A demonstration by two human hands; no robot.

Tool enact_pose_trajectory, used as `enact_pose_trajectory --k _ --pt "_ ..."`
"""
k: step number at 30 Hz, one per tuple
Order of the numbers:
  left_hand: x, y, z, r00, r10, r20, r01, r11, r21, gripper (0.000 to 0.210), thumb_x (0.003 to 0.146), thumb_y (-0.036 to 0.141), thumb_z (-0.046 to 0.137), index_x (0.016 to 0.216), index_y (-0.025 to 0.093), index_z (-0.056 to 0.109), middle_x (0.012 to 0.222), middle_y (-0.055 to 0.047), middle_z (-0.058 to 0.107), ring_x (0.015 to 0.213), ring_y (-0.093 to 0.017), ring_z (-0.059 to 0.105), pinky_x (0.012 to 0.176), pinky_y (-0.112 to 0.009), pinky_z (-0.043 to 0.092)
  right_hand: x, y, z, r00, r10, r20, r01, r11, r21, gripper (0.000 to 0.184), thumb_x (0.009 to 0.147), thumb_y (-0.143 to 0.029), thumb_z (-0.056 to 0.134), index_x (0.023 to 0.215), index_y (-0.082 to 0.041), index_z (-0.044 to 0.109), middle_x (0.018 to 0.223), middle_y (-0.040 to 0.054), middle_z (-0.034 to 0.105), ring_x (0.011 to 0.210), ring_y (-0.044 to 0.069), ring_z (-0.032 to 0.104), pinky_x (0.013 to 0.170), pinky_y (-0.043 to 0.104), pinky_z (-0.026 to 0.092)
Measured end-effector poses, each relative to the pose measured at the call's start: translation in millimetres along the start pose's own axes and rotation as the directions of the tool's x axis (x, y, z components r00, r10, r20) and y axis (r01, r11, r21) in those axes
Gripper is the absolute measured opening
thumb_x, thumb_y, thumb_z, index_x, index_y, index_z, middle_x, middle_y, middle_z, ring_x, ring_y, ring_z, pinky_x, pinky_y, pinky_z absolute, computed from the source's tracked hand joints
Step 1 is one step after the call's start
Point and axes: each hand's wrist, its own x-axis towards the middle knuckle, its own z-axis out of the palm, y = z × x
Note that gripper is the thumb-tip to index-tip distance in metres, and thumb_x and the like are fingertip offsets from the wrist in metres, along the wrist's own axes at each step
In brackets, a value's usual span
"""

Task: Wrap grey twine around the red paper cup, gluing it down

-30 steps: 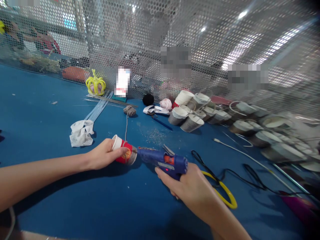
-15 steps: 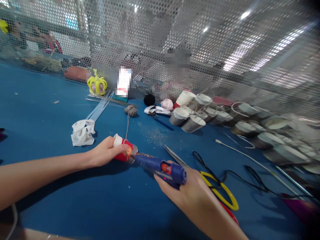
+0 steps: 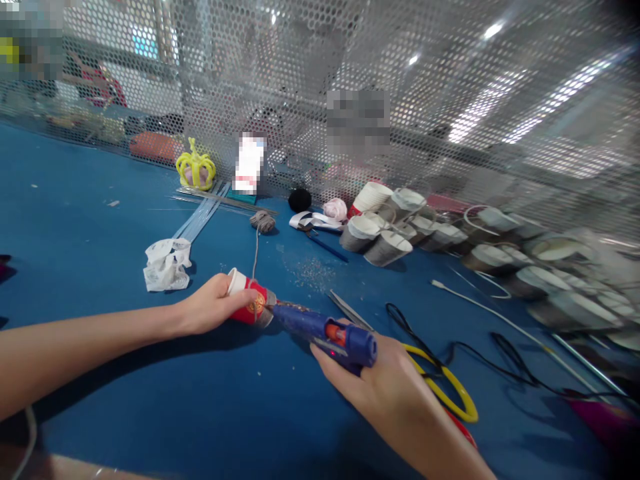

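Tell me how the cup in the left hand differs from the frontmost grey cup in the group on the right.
The red cup is held in the left hand; the grey cup rests on the table. The red cup's wall is mostly red, with grey near its base; the grey cup's visible side is grey. Both have pale rims.

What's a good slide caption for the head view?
Left hand grips a red paper cup; right hand points a blue glue gun at its base.
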Motion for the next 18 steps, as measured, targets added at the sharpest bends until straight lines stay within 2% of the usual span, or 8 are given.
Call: enact_pose_trajectory --k 3,9,13,18 --pt "-1.8 0.7 0.7 1.000 0.005 0.009 -0.006 0.998 0.064 0.032 0.078 0.035 0.042 0.066 0.011 0.058 0.056 0.003 0.046 0.051 -0.008 0.036 0.048 -0.019 0.029 4.0 1.0 -0.4 0.999 -0.003 0.040 0.003 1.000 -0.015 0.015 0.071 -0.028 0.050 0.058 -0.020 0.050 0.050 -0.0028 0.052 0.044 0.011 0.046 0.043 0.021 0.039" --pt "-2.6 -0.9 1.0 1.000 0.013 0.001 -0.013 0.990 0.141 0.032 0.078 0.036 0.040 0.065 0.011 0.055 0.054 0.003 0.042 0.050 -0.008 0.035 0.047 -0.019 0.029 8.7 -3.1 -2.4 0.999 0.027 0.019 -0.026 1.000 -0.014 0.021 0.069 -0.028 0.052 0.052 -0.020 0.043 0.041 -0.0045 0.044 0.041 0.011 0.044 0.040 0.021 0.037" --pt "-0.8 1.3 1.0 1.000 -0.002 0.000 0.002 0.997 0.072 0.030 0.077 0.034 0.042 0.065 0.012 0.058 0.055 0.003 0.046 0.050 -0.008 0.037 0.048 -0.019 0.030 5.8 -3.8 -1.6 0.999 0.027 0.033 -0.027 1.000 -0.006 0.021 0.071 -0.026 0.050 0.052 -0.020 0.042 0.045 -0.0044 0.044 0.042 0.010 0.042 0.040 0.020 0.036" --pt "1.8 1.1 0.3 1.000 -0.028 -0.006 0.028 0.998 -0.059 0.029 0.076 0.033 0.045 0.061 0.012 0.059 0.054 0.003 0.052 0.050 -0.008 0.040 0.048 -0.018 0.032 0.3 -2.5 0.2 0.997 -0.032 0.076 0.035 0.999 -0.039 0.016 0.073 -0.024 0.048 0.058 -0.019 0.047 0.050 -0.0043 0.048 0.045 0.009 0.041 0.042 0.020 0.035"
